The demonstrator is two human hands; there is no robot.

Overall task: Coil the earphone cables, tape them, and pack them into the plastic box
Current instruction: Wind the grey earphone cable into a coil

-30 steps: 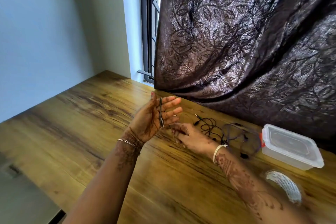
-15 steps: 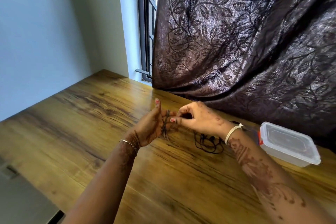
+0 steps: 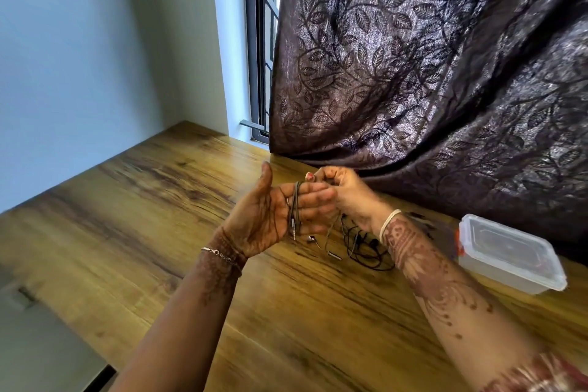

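Earphone cable (image 3: 294, 212) looped round left hand (image 3: 267, 219); right hand (image 3: 345, 197) pinches it.

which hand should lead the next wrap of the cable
Probably the right. The right hand pinches the free length of the earphone cable just beyond the left hand, whose straight fingers carry the coil wound around them.
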